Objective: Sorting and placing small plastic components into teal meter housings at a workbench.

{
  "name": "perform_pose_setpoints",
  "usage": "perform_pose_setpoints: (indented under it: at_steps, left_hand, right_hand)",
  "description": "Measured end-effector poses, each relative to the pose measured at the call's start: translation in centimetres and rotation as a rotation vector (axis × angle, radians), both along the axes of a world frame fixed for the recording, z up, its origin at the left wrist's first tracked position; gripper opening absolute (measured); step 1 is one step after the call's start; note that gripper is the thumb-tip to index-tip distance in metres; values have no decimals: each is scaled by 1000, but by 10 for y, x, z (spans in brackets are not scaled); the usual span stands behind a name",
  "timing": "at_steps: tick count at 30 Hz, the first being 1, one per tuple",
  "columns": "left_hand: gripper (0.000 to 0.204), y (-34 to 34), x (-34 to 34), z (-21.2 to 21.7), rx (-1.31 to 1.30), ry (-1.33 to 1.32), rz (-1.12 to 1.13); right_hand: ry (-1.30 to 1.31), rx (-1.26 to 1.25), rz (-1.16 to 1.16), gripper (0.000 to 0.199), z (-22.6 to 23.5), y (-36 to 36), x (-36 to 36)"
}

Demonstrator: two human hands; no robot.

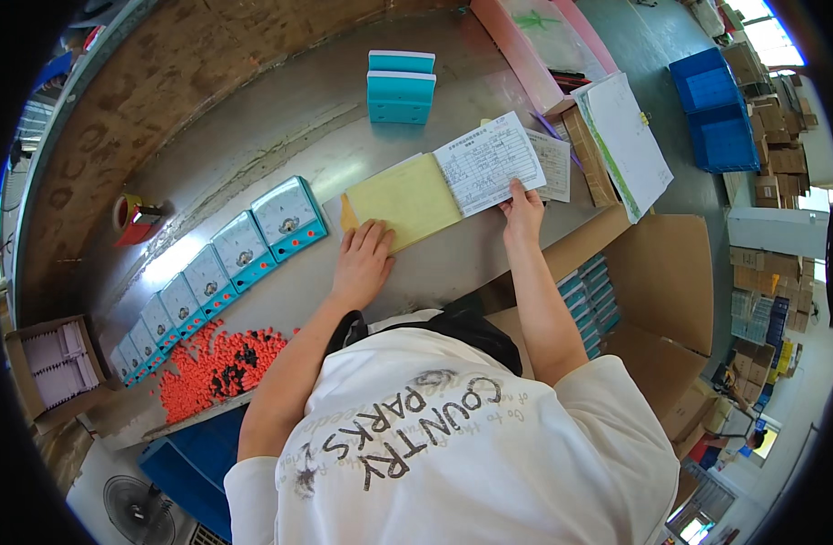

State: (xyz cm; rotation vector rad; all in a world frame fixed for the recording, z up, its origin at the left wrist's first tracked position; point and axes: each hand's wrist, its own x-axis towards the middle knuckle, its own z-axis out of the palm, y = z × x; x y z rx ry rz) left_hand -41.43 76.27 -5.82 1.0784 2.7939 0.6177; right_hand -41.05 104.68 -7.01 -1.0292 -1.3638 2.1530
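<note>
A form pad lies spread across the metal table, its yellow page [405, 202] on the left and a white written sheet [489, 163] on the right. My left hand [364, 262] rests with its fingers stretched out on the lower left part of the yellow page. At the lower right corner of the white sheet, my right hand [523, 211] pinches the paper between thumb and fingers. Another printed slip [551, 165] lies partly under that sheet.
Left of the pad runs a row of teal-and-clear cases [289, 218], beside a heap of red and black small parts [221, 368]. Two teal pieces [401, 95] stand behind. A tape roll [130, 222], pink tray [525, 54], clipboard [623, 136] and open carton [666, 272] surround me.
</note>
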Motion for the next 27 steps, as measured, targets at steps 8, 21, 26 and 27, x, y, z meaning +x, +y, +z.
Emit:
perform_pose_setpoints:
  at_steps: [8, 21, 26, 27]
  left_hand:
    - [42, -6, -3, -2, 24, -15, 21]
    - [48, -10, -10, -5, 55, -22, 163]
    - [46, -12, -7, -8, 69, -19, 182]
    - [46, -13, -7, -7, 75, -20, 180]
  right_hand:
    - [3, -14, -40, 16, -7, 3, -2]
    - [-47, 345, -195, 20, -3, 16, 1]
    - [28, 1372, 161, 33, 42, -6, 5]
    - [57, 1372, 276, 34, 44, -20, 5]
